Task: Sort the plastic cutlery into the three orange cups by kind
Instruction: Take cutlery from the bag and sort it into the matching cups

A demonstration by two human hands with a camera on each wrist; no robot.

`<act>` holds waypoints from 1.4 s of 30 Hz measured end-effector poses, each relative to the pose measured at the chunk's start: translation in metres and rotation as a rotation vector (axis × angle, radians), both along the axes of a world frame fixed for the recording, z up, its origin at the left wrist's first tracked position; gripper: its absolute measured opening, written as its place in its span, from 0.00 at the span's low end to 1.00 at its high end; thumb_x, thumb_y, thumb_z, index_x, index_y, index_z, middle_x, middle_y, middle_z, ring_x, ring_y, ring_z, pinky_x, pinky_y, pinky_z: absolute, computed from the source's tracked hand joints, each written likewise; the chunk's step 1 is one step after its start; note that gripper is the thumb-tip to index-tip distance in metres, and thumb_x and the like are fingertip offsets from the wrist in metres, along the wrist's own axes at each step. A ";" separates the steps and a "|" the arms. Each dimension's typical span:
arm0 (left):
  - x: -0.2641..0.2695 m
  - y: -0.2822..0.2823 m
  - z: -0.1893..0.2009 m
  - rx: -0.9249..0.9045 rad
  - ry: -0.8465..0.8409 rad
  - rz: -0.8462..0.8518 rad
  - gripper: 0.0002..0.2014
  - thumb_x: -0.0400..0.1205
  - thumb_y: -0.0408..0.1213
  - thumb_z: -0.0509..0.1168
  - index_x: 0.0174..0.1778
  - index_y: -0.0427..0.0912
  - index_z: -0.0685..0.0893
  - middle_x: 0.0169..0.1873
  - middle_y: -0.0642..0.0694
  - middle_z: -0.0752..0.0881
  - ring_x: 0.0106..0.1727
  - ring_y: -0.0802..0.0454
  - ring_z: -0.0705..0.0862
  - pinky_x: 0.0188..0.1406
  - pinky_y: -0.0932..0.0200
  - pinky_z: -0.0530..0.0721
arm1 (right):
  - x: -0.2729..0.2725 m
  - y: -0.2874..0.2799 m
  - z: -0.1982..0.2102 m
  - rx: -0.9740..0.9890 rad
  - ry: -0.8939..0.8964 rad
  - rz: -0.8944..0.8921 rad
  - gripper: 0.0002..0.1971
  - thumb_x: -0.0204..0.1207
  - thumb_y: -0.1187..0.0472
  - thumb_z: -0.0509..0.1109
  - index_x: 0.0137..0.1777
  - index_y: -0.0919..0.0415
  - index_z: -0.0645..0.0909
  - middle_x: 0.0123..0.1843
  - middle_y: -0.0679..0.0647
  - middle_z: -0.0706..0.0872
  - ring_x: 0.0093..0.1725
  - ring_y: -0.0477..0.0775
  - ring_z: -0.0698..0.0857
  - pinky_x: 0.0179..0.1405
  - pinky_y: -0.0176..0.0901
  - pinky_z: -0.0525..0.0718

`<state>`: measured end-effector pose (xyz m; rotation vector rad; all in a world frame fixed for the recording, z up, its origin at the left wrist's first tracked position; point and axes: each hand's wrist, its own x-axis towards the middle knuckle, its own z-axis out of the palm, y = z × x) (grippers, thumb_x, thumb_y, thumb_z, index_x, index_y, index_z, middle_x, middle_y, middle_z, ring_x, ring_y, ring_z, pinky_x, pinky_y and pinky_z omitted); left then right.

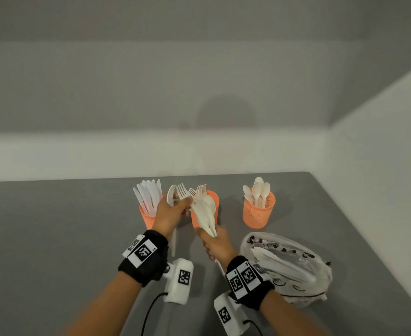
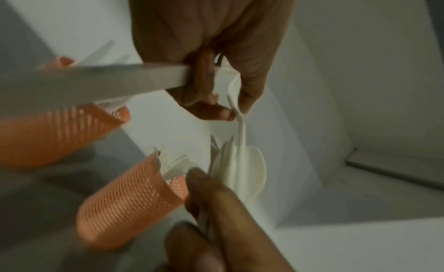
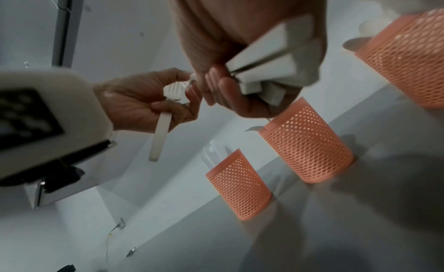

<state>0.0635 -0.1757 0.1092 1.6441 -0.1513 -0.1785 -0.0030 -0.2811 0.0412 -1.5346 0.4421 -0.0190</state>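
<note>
While the right hand [image 1: 215, 241] grips a mixed bundle of cutlery [image 1: 205, 214] by the handle ends, heads fanned up and away, the left hand [image 1: 173, 212] is at the top of that fan, just left of it. Left fingers are curled: they hold a fork [image 3: 165, 112] whose handle hangs down out of the palm, and thumb and forefinger pinch at another piece at the bundle's head end. A spoon [image 1: 171, 195] also sticks up out of the left hand. Right fingers are clamped round the bundle's handles; the right wrist view shows the square handle ends stacked in the fist.

Key relation: the bundle's long axis runs near-to-far, tilted up, directly over the middle cup [image 1: 214, 202], which already has forks in it. The knife cup [image 1: 148, 215] sits just left, partly behind the left hand; the spoon cup [image 1: 259, 210] is well apart to the right.

My read: the left hand is nearer the middle and knife cups, so the fork drop is a short move right and down, tines up, handle first. The spoon cup lies across the right hand, an awkward reach for the left.

A plastic bag [image 1: 286, 263] with more cutlery lies near right on the grey table [image 1: 54, 226].
</note>
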 end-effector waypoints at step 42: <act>-0.003 -0.021 -0.002 -0.051 0.004 -0.258 0.22 0.70 0.37 0.76 0.58 0.41 0.78 0.45 0.36 0.86 0.44 0.44 0.87 0.33 0.66 0.84 | -0.001 -0.009 0.040 0.022 0.035 0.236 0.20 0.81 0.54 0.62 0.28 0.59 0.70 0.13 0.46 0.69 0.13 0.43 0.69 0.15 0.33 0.71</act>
